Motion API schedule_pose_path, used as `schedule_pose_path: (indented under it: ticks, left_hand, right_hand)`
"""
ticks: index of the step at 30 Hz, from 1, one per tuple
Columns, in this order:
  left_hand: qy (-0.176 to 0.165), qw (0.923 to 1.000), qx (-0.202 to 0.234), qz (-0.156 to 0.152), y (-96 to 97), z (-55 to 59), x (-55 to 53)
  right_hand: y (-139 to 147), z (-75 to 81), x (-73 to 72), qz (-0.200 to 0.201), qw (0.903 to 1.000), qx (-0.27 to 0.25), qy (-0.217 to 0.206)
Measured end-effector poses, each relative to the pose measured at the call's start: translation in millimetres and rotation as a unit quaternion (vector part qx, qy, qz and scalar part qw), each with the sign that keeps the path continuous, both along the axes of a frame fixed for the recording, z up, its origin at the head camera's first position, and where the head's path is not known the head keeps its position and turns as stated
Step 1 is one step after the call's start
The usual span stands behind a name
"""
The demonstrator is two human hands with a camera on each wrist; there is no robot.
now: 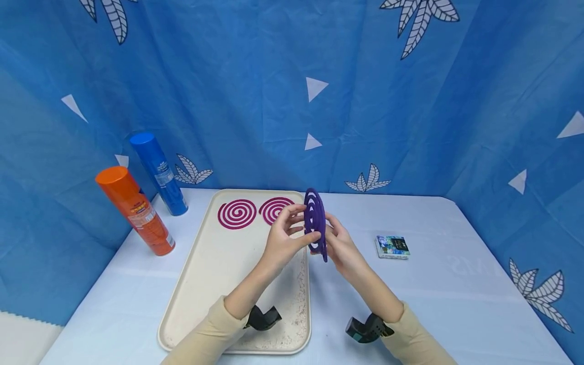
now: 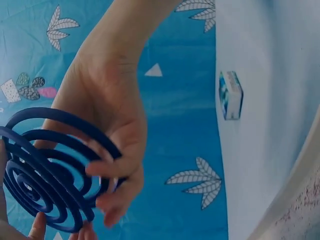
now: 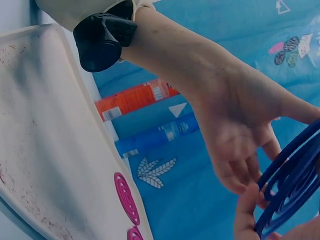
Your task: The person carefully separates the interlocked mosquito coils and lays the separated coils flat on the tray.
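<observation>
A purple mosquito coil [image 1: 315, 218] stands nearly edge-on above the tray's right edge, between both hands. My left hand [image 1: 284, 241] pinches its left side, thumb low and fingers at the upper edge. From the right, my right hand [image 1: 342, 248] grips it too, its fingers partly hidden behind the spiral. In the left wrist view the coil [image 2: 55, 116] shows two overlapping layers of rings, spread slightly apart. Two magenta mosquito coils, a left one [image 1: 237, 214] and a right one [image 1: 270, 210], lie flat on the tray, the right one partly behind my left hand.
The cream tray [image 1: 219, 284] lies on a white-covered table. Left of it stand an orange spray can [image 1: 137, 212] and a blue spray can [image 1: 159, 175]. A small patterned box [image 1: 393, 247] lies on the right. Blue cloth [image 1: 255, 101] hangs behind.
</observation>
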State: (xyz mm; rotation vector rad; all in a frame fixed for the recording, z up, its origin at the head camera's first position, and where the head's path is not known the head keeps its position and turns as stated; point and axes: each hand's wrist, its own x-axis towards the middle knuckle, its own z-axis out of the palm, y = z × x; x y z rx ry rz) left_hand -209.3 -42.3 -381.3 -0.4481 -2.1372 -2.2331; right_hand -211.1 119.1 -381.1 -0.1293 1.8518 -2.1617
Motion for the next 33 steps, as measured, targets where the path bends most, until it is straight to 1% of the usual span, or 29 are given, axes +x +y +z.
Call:
schedule_pose_path:
  ticks: [3, 6, 9, 14, 16, 18, 23, 29, 33]
  left_hand:
    - [-0.006, 0.9983, -0.035, 0.046, -0.7, 0.0, -2.3]
    - [-0.021, 0.9959, -0.044, 0.076, -2.2, -1.5, -6.7]
    - [-0.027, 0.993, -0.054, 0.102, -4.1, -3.5, -11.1]
    - [-0.018, 0.988, -0.074, 0.135, -7.9, -3.7, -16.1]
    - [-0.017, 0.9878, -0.063, 0.142, -9.8, -2.8, -18.1]
    - [-0.015, 0.9885, -0.042, 0.144, -11.9, -1.8, -20.1]
    - [-0.024, 0.9886, 0.008, 0.148, -17.7, 1.3, -23.3]
    - [-0.03, 0.9877, 0.029, 0.151, -21.6, 3.3, -24.3]
    - [-0.037, 0.9866, 0.037, 0.155, -23.1, 2.9, -25.8]
  right_hand:
    - [4.0, 2.2, -3.1, -0.058, 0.9981, 0.006, -0.022]
    - [10.8, 4.7, -7.3, -0.106, 0.9939, 0.0, -0.033]
    - [18.2, 6.9, -11.7, -0.136, 0.9899, -0.012, -0.036]
    - [26.5, 10.6, -17.6, -0.172, 0.9833, -0.05, -0.032]
    - [29.6, 12.4, -18.9, -0.186, 0.9799, -0.064, -0.034]
    - [33.5, 14.4, -19.9, -0.197, 0.9769, -0.074, -0.037]
    - [41.0, 19.7, -21.1, -0.219, 0.9719, -0.078, -0.039]
    - [47.8, 23.0, -21.8, -0.22, 0.9724, -0.073, -0.028]
    - [49.8, 25.0, -22.0, -0.222, 0.9717, -0.073, -0.031]
